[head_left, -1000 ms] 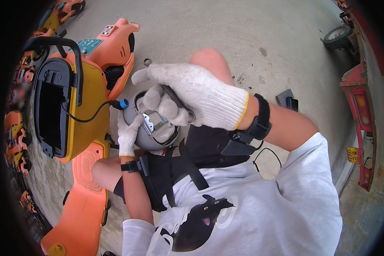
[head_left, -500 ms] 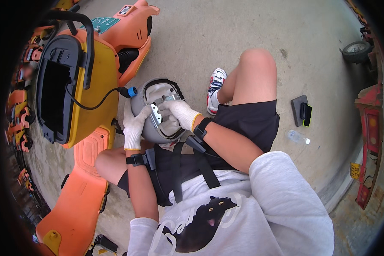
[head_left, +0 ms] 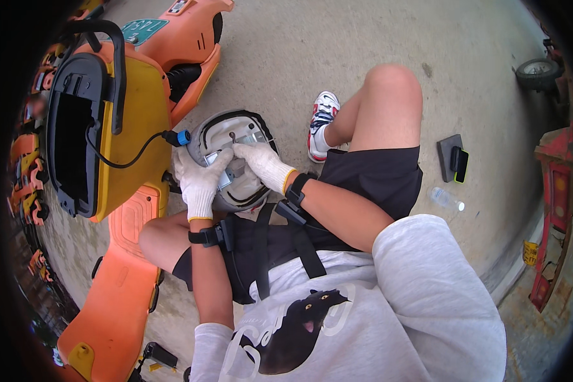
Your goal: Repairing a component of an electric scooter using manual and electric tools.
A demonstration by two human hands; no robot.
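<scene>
Gray shell: the round gray shell (head_left: pixel 247 183) sits in front of the person, between the two knees, with its open side up. It has a pale inside and a black line around its edge.
Left hand: the left hand (head_left: pixel 198 181), in a white glove, is at the shell's 8 o'clock. Its fingers curl around the side, and its thumb reaches in, so it has hold of the shell.
Metal plate: a shiny plate (head_left: pixel 225 181) lies inside, next to the left thumb.
Right hand: the right hand (head_left: pixel 264 167), gloved too, is between 3 and 4 o'clock on the shell. Its fingers are bent and nearly closed, with the tips inside. I cannot tell what they grip.
Ring tool: the small ring end of a gray tool (head_left: pixel 233 137) pokes out past the right fingertips, toward 12 o'clock.
Blue plug: from the shell, a blue plug (head_left: pixel 183 137) is just beside it at 10 o'clock, on a black wire.
Phone: a phone (head_left: pixel 461 167) is well apart at 3 o'clock, near a clear bottle (head_left: pixel 445 198).
</scene>
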